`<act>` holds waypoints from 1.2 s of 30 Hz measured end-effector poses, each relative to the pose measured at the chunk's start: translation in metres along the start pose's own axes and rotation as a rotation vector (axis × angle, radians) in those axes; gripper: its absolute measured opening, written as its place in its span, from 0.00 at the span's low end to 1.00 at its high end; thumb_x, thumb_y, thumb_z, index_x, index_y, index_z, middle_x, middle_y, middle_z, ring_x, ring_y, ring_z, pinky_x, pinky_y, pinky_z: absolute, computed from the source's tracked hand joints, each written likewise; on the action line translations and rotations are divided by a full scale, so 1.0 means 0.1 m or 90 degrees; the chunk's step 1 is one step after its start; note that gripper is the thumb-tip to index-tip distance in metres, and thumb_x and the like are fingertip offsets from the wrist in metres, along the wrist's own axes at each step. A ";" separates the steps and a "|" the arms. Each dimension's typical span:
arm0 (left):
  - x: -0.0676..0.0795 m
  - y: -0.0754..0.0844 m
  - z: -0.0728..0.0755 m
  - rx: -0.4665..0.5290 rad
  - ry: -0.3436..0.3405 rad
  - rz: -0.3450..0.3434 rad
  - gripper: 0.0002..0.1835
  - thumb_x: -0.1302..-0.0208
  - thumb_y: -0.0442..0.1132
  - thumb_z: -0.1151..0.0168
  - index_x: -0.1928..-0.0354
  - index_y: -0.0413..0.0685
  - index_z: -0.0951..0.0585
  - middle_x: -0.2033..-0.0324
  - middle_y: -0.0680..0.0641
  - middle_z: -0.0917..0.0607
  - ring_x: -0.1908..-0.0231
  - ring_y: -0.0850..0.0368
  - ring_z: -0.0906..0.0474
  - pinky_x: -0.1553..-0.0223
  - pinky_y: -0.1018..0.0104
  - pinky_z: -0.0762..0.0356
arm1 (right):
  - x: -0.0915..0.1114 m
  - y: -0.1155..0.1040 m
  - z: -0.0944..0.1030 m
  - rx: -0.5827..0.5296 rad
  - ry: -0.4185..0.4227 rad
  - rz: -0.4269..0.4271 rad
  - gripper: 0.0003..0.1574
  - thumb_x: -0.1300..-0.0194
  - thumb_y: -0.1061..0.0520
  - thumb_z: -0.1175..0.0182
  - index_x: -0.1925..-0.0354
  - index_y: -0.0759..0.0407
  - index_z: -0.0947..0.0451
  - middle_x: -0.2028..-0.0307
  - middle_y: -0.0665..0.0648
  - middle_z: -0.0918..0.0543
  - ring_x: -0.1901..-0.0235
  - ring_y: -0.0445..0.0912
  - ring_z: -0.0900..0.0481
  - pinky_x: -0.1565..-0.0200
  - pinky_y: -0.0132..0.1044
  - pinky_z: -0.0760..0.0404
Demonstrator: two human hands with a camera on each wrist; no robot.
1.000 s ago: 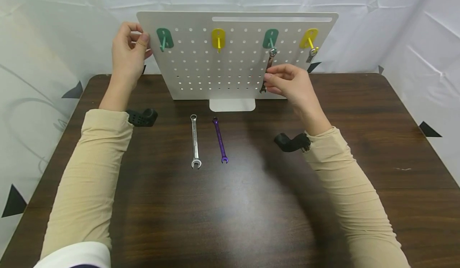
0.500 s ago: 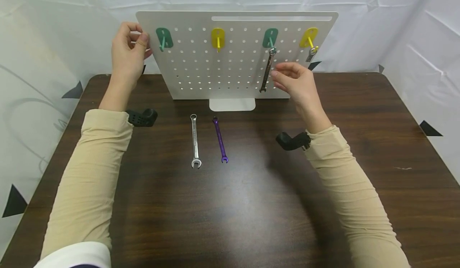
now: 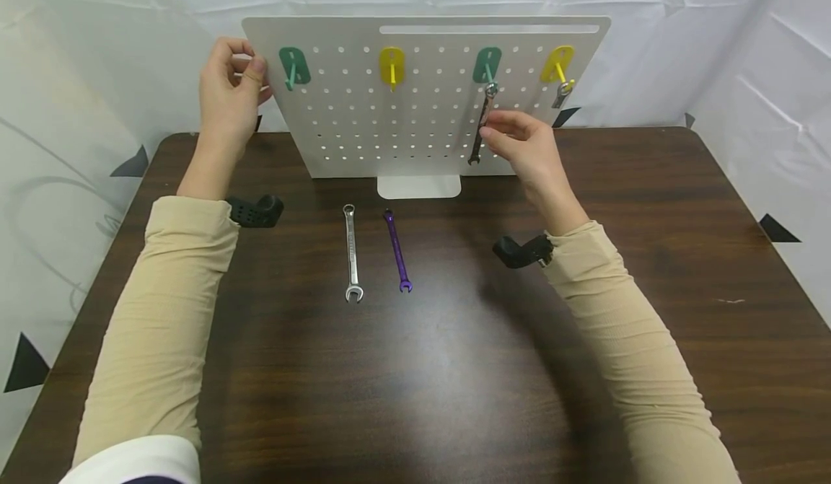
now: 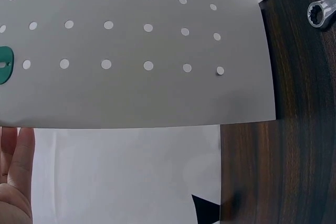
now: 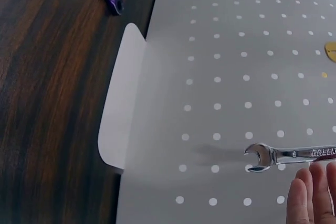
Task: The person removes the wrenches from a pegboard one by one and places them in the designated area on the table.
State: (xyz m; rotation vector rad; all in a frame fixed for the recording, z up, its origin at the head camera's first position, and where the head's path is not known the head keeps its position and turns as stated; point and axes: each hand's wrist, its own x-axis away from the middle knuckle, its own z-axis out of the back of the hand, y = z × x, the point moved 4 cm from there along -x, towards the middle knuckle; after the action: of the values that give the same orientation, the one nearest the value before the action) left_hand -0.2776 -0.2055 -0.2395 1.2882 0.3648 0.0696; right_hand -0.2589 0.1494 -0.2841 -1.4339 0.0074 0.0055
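Observation:
My left hand (image 3: 229,94) holds the left edge of a grey pegboard (image 3: 350,123); in the left wrist view its fingers (image 4: 22,156) meet that edge. A silver combination wrench (image 3: 481,125) hangs by its ring end from the right green hook (image 3: 488,66), open end down. Beside its shaft is my right hand (image 3: 526,145), fingertips right at the metal. From the right wrist view, those fingers (image 5: 317,187) look fairly straight and lie along the wrench without wrapping it. Another silver wrench (image 3: 562,96) hangs on the right yellow hook (image 3: 558,64), its lower part hidden.
On the dark wooden table (image 3: 402,383) lie a silver wrench (image 3: 352,253) and a purple wrench (image 3: 398,252), in front of the board's foot (image 3: 418,187). The left green hook (image 3: 294,67) and left yellow hook (image 3: 392,67) bear nothing. White sheeting (image 3: 733,58) surrounds the table.
My right hand let go of the hanging wrench, drew back to the right, then came back close against its shaft. The left hand stays at the board's edge.

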 end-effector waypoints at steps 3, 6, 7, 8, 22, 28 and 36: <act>0.00 0.00 0.00 0.000 0.000 0.002 0.02 0.31 0.44 0.48 0.64 0.63 0.29 0.68 0.58 0.29 0.64 0.70 0.23 0.48 0.69 0.18 | -0.01 0.00 -0.02 0.008 0.000 0.001 0.22 0.36 0.62 0.40 0.44 0.68 0.27 0.63 0.44 0.21 0.62 0.33 0.23 0.49 0.28 0.21; 0.00 0.00 0.00 0.004 0.002 0.006 0.01 0.32 0.45 0.48 0.63 0.61 0.28 0.67 0.58 0.29 0.64 0.71 0.22 0.48 0.68 0.18 | -0.01 0.01 -0.04 0.014 0.000 0.006 0.19 0.36 0.62 0.40 0.47 0.67 0.26 0.64 0.44 0.22 0.63 0.33 0.23 0.50 0.28 0.21; 0.00 0.00 0.00 0.005 0.002 0.007 0.01 0.32 0.45 0.48 0.63 0.61 0.28 0.67 0.58 0.29 0.64 0.71 0.22 0.48 0.68 0.18 | -0.01 0.01 -0.05 0.017 -0.001 0.009 0.18 0.36 0.62 0.40 0.48 0.67 0.26 0.64 0.43 0.22 0.63 0.33 0.23 0.50 0.27 0.21; -0.01 0.00 0.00 0.006 0.002 0.008 0.01 0.32 0.45 0.48 0.63 0.61 0.28 0.67 0.57 0.29 0.64 0.71 0.22 0.48 0.68 0.18 | -0.01 0.00 -0.05 0.016 -0.002 0.010 0.17 0.36 0.62 0.40 0.49 0.66 0.25 0.64 0.43 0.22 0.63 0.34 0.24 0.51 0.27 0.21; -0.01 0.00 0.00 0.001 0.000 0.009 0.02 0.31 0.44 0.48 0.64 0.63 0.28 0.67 0.58 0.29 0.63 0.71 0.22 0.48 0.69 0.18 | 0.05 0.00 -0.08 -0.087 -0.014 -0.009 0.04 0.36 0.65 0.40 0.61 0.62 0.25 0.70 0.46 0.22 0.69 0.36 0.22 0.63 0.23 0.17; 0.00 0.00 0.01 0.000 0.001 0.010 0.03 0.31 0.44 0.48 0.64 0.64 0.29 0.68 0.57 0.29 0.64 0.71 0.22 0.49 0.70 0.18 | 0.11 -0.03 -0.09 -0.124 -0.030 -0.002 0.04 0.37 0.67 0.40 0.66 0.58 0.24 0.73 0.46 0.20 0.71 0.35 0.21 0.64 0.25 0.15; 0.00 0.00 0.00 -0.007 0.000 0.005 0.03 0.31 0.44 0.48 0.64 0.64 0.29 0.67 0.58 0.29 0.63 0.71 0.23 0.49 0.70 0.18 | 0.19 -0.08 -0.09 -0.166 -0.062 0.000 0.07 0.39 0.65 0.38 0.69 0.54 0.22 0.73 0.47 0.19 0.71 0.36 0.20 0.64 0.26 0.15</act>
State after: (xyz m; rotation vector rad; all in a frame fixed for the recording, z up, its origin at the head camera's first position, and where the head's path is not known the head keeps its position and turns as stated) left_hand -0.2777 -0.2060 -0.2396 1.2794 0.3589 0.0788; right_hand -0.2402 0.1391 -0.2779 -1.6931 -0.0750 0.0787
